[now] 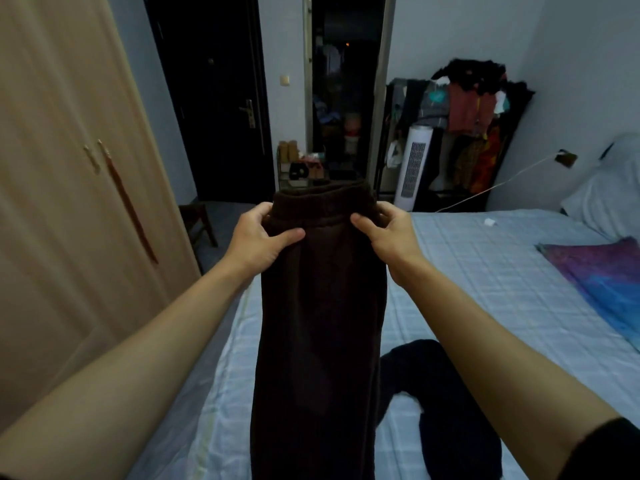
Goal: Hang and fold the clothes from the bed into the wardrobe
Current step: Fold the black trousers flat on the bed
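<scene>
I hold a pair of dark brown trousers point(322, 306) upright in front of me by the waistband. My left hand point(261, 239) grips the waistband's left side and my right hand point(388, 233) grips its right side. The legs hang straight down over the bed point(485, 271), which has a pale blue checked sheet. A dark garment point(440, 393) lies crumpled on the bed at the lower right. The wardrobe point(62, 168), with light wooden doors and slim handles, stands shut at the left.
A purple and blue cloth point(602, 282) and white pillows point(602, 195) lie at the bed's right. A loaded clothes rack point(474, 109), a white tower fan point(414, 168), a small shelf and a dark stool point(197, 220) stand beyond the bed, near an open doorway.
</scene>
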`<state>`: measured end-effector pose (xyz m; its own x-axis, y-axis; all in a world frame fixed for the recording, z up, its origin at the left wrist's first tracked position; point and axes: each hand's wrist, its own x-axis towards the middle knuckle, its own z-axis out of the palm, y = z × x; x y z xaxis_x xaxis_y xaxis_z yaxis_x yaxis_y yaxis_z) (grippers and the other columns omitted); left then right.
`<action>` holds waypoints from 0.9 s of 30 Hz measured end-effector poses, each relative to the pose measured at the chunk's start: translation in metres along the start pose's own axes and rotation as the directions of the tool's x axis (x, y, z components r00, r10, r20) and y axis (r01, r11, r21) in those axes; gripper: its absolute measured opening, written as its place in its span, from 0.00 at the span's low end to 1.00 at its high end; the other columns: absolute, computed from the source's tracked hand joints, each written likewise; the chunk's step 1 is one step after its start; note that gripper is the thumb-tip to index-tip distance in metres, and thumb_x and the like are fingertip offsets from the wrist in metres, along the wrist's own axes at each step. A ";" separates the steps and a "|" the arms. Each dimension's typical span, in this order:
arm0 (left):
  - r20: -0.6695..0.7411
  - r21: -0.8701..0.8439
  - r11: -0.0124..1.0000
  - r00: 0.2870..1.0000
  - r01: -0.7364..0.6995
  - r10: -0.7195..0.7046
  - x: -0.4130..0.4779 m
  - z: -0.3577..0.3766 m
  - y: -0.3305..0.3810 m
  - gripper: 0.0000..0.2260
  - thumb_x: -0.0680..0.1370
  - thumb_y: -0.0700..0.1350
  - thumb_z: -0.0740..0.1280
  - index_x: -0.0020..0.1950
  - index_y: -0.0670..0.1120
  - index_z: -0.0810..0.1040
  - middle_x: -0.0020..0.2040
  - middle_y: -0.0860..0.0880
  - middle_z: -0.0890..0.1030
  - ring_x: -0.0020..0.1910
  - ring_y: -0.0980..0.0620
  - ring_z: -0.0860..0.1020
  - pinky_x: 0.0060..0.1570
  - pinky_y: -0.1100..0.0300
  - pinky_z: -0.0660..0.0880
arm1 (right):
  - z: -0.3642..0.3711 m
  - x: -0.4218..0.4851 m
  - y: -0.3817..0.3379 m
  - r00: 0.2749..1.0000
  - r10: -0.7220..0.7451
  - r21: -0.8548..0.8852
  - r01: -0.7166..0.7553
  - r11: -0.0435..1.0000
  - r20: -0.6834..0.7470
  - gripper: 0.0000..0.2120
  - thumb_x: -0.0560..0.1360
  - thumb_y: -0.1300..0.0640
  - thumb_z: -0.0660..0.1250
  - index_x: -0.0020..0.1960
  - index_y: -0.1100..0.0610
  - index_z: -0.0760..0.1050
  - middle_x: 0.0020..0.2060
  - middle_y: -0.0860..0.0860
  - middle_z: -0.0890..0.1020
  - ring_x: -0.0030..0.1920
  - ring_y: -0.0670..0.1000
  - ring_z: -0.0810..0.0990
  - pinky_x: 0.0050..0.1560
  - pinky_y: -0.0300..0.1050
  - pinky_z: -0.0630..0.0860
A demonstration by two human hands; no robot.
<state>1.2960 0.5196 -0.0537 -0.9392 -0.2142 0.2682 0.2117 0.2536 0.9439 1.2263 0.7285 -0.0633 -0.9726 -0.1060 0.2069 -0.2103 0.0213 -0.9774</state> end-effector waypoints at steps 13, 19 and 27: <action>-0.114 0.002 0.999 0.992 -0.050 0.050 0.174 0.002 -0.063 0.12 0.74 0.37 0.74 0.53 0.48 0.77 0.46 0.56 0.81 0.40 0.71 0.80 0.40 0.74 0.75 | 0.056 0.169 0.048 0.985 -0.106 -0.042 0.101 0.994 -0.135 0.08 0.73 0.56 0.74 0.51 0.54 0.80 0.47 0.53 0.85 0.50 0.52 0.85 0.54 0.55 0.82; -0.018 0.122 0.981 0.989 0.149 -0.148 0.200 0.005 -0.166 0.19 0.70 0.34 0.77 0.53 0.51 0.77 0.49 0.54 0.81 0.47 0.62 0.80 0.41 0.70 0.76 | 0.063 0.194 0.147 0.997 0.069 -0.152 -0.071 0.986 -0.018 0.10 0.73 0.58 0.74 0.53 0.56 0.79 0.47 0.53 0.85 0.48 0.52 0.85 0.53 0.56 0.82; 0.067 0.352 0.904 0.957 0.241 -0.281 0.202 0.029 -0.298 0.23 0.66 0.38 0.78 0.56 0.49 0.74 0.49 0.52 0.80 0.48 0.55 0.81 0.42 0.61 0.80 | 0.061 0.194 0.269 0.982 0.180 -0.356 -0.148 0.922 0.058 0.14 0.73 0.60 0.73 0.57 0.55 0.77 0.50 0.48 0.83 0.51 0.47 0.82 0.55 0.49 0.81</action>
<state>1.0355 0.4280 -0.2867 -0.9768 -0.2131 -0.0217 -0.1301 0.5099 0.8504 0.9870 0.6528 -0.2883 -0.9872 -0.1578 0.0244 -0.0850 0.3897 -0.9170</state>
